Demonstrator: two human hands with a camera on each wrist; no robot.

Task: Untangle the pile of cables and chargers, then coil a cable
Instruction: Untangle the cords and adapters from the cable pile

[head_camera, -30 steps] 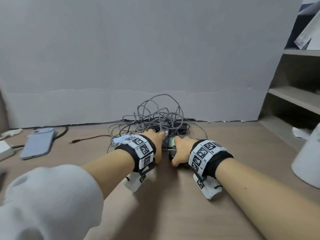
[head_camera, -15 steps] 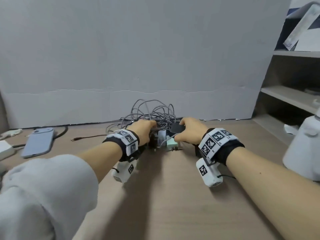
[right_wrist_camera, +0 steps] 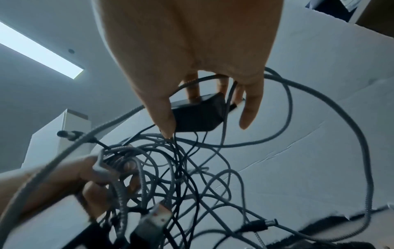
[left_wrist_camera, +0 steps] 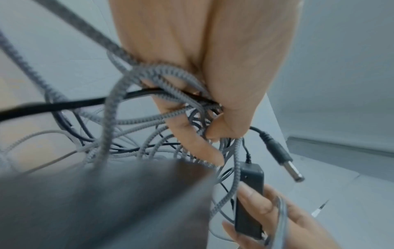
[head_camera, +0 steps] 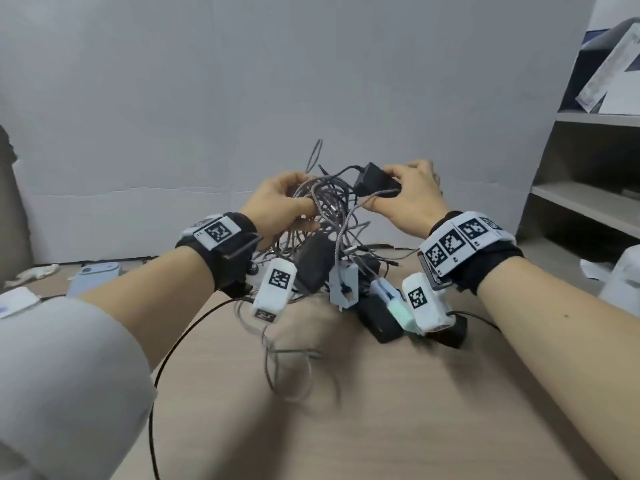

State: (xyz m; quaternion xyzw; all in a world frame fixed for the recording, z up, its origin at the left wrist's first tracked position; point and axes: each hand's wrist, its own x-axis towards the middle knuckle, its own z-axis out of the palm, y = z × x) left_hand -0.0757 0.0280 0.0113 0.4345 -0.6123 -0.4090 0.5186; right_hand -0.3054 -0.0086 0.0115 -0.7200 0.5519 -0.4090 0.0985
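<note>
A tangle of grey braided and thin black cables hangs lifted above the wooden table. My left hand grips a bunch of these cables in its curled fingers. My right hand pinches a black charger block between thumb and fingers at the top right of the tangle. Several more chargers dangle or lie below: a black adapter, a grey plug, a pale green plug. A black barrel plug sticks out beside my left hand.
A loose grey cable loop and a thin black cable trail over the near table. A blue phone and a white item lie at the left. Shelves stand at the right, a grey wall panel behind.
Both hands have risen from the table, lifting the cable tangle with them. My right hand now holds the black charger block up high, and chargers dangle beneath.
</note>
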